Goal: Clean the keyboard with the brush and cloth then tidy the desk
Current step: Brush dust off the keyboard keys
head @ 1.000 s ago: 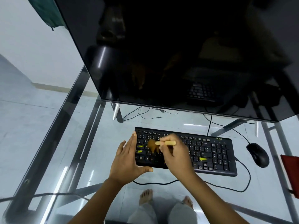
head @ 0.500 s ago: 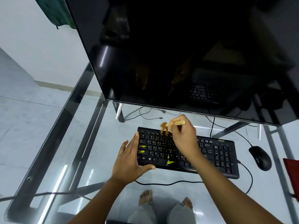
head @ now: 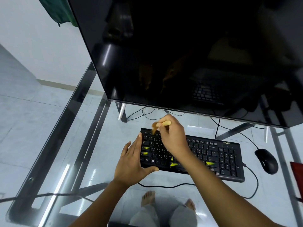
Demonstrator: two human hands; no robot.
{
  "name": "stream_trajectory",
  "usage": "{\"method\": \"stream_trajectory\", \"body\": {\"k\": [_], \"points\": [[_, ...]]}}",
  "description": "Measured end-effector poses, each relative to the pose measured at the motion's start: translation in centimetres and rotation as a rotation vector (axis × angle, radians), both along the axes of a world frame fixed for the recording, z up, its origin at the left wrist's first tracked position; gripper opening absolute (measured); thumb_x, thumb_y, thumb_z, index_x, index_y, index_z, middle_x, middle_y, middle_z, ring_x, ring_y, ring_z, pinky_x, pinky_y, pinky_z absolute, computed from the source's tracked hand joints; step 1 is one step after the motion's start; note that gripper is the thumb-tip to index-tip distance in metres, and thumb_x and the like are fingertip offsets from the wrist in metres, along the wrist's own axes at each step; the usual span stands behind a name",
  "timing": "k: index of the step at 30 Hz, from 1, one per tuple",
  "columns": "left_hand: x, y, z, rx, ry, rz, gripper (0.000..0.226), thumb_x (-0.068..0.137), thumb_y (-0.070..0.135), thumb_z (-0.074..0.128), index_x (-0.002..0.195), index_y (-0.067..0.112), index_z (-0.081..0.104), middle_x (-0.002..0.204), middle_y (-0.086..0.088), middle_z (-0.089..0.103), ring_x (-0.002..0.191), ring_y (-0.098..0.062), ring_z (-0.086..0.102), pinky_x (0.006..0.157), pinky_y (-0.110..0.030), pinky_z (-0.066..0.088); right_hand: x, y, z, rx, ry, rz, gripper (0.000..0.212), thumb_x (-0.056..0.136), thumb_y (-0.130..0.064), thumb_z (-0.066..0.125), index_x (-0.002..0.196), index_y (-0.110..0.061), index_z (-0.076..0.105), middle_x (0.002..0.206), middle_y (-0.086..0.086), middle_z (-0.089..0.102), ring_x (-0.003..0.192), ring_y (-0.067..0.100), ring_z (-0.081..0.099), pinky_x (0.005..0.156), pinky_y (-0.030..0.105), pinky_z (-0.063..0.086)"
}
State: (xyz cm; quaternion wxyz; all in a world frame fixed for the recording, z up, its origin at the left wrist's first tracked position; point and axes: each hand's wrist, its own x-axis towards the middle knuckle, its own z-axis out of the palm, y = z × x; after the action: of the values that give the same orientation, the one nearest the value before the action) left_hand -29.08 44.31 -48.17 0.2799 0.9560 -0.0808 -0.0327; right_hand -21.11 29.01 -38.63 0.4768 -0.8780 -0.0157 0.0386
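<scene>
Currently: right hand [head: 173,138] grip closed tight round the pale handle of the brush [head: 165,123], fingers curled, handle end poking out to the right past the knuckles. Brown bristles hang down and left from the grip, blurred, at the far left corner of the keyboard [head: 213,154], over the top key row; whether they touch the keys cannot be told. Left hand [head: 132,163] grip wide, holding nothing: fingers straight and together, laid along the keyboard's left end, thumb stretched along its near edge, so the near left corner sits in the crook between thumb and fingers. Keyboard black, flat on the glass bench [head: 98,161], slightly askew. Yellow-green smears [head: 173,164] on several keys, at the left end and along the bottom rows. Right forearm crosses above the middle of the keyboard. Black mouse [head: 266,160] near the keyboard's right end, not touching it. Dark monitor [head: 180,54] stands behind, its screen reflecting the keyboard. Black cable [head: 164,186] lies on the glass along the keyboard's near side. Red thing [head: 297,174] at the right edge of the view, cut off; what it is cannot be told.
</scene>
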Motion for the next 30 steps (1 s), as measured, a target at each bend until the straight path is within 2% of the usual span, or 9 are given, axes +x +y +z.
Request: {"method": "stream_trajectory", "body": {"k": [4, 6, 8, 12, 14, 17, 21, 26, 30], "points": [[0.0, 0.0, 0.0, -0.006, 0.01, 0.002, 0.123, 0.069, 0.085, 0.055, 0.155, 0.012, 0.004, 0.16, -0.001, 0.024, 0.144, -0.012, 0.029, 0.121, -0.036, 0.013, -0.7, -1.5, 0.1, 0.097, 0.183, 0.046, 0.008, 0.097, -0.01, 0.056, 0.09, -0.012, 0.06, 0.074, -0.004, 0.073, 0.069, 0.012, 0.071, 0.067, 0.028, 0.059], [0.0, 0.0, 0.1, -0.007, 0.02, 0.001, 0.124, 0.069, 0.086, 0.055, 0.155, 0.014, 0.001, 0.16, 0.0, 0.022, 0.145, -0.012, 0.027, 0.122, -0.036, 0.011, -1.0, -2.6, -0.5, 0.013, 0.092, 0.014, 0.017, 0.096, -0.009, 0.058, 0.085, -0.021, 0.059, 0.076, -0.005, 0.072, 0.067, 0.019, 0.069, 0.062, 0.036, 0.058], [0.0, 0.0, 0.2, -0.006, 0.023, -0.001, 0.125, 0.069, 0.086, 0.054, 0.155, 0.015, -0.001, 0.161, 0.001, 0.02, 0.145, -0.01, 0.025, 0.122, -0.035, 0.009, -1.4, -3.8, -0.4, 0.011, -0.062, -0.138, 0.023, 0.094, -0.003, 0.059, 0.083, -0.023, 0.057, 0.075, -0.006, 0.068, 0.062, 0.01, 0.063, 0.056, 0.029, 0.052], [0.0, 0.0, 0.0, -0.004, 0.023, -0.004, 0.125, 0.068, 0.086, 0.056, 0.155, 0.013, 0.003, 0.161, 0.0, 0.021, 0.145, -0.012, 0.028, 0.121, -0.038, 0.015, -3.9, -4.7, -0.4, 0.137, 0.278, 0.051, 0.013, 0.096, -0.005, 0.057, 0.088, -0.013, 0.062, 0.076, 0.0, 0.075, 0.067, 0.017, 0.07, 0.064, 0.037, 0.058], [0.0, -0.1, 0.0, -0.011, 0.025, -0.016, 0.123, 0.069, 0.085, 0.056, 0.155, 0.013, 0.004, 0.16, -0.001, 0.022, 0.145, -0.014, 0.028, 0.12, -0.04, 0.017, -4.9, -5.3, -0.9, 0.035, 0.215, 0.07, 0.015, 0.096, -0.01, 0.06, 0.086, -0.022, 0.062, 0.075, -0.007, 0.073, 0.067, 0.023, 0.067, 0.06, 0.037, 0.054], [0.1, -0.2, 0.1, 0.009, 0.039, -0.036, 0.127, 0.068, 0.086, 0.055, 0.155, 0.01, 0.003, 0.162, -0.002, 0.014, 0.149, -0.015, 0.016, 0.121, -0.045, 0.014, -5.3, -6.4, -1.0, 0.092, 0.021, -0.223, 0.019, 0.095, -0.006, 0.06, 0.088, -0.023, 0.061, 0.076, -0.004, 0.071, 0.068, 0.027, 0.067, 0.062, 0.04, 0.054], [-0.1, -0.9, 0.8, 0.122, 0.062, -0.079, 0.132, 0.065, 0.092, 0.047, 0.154, 0.006, 0.0, 0.163, -0.006, 0.001, 0.151, -0.02, -0.001, 0.12, -0.055, 0.008, -6.4, -6.0, -0.8, 0.201, 0.392, 0.066, 0.009, 0.095, -0.004, 0.059, 0.089, -0.008, 0.063, 0.075, -0.002, 0.075, 0.072, 0.02, 0.071, 0.066, 0.027, 0.059], [0.7, -1.9, 2.5, 0.197, 0.059, -0.13, 0.131, 0.066, 0.094, 0.041, 0.155, 0.009, -0.003, 0.163, -0.005, -0.006, 0.15, -0.018, -0.01, 0.12, -0.054, 0.001, -4.1, -7.8, -1.0, 0.181, 0.07, -0.287, 0.012, 0.097, -0.009, 0.06, 0.088, -0.018, 0.061, 0.078, 0.001, 0.073, 0.075, 0.019, 0.071, 0.069, 0.03, 0.057], [1.9, -3.0, 3.2, 0.24, 0.04, -0.181, 0.129, 0.066, 0.094, 0.039, 0.154, 0.009, -0.003, 0.163, -0.005, -0.008, 0.149, -0.016, -0.014, 0.119, -0.05, -0.006, -3.4, -8.8, -1.0, 0.156, 0.212, -0.134, 0.007, 0.097, -0.009, 0.058, 0.091, -0.009, 0.062, 0.073, -0.004, 0.074, 0.07, 0.014, 0.072, 0.067, 0.026, 0.059]]}}
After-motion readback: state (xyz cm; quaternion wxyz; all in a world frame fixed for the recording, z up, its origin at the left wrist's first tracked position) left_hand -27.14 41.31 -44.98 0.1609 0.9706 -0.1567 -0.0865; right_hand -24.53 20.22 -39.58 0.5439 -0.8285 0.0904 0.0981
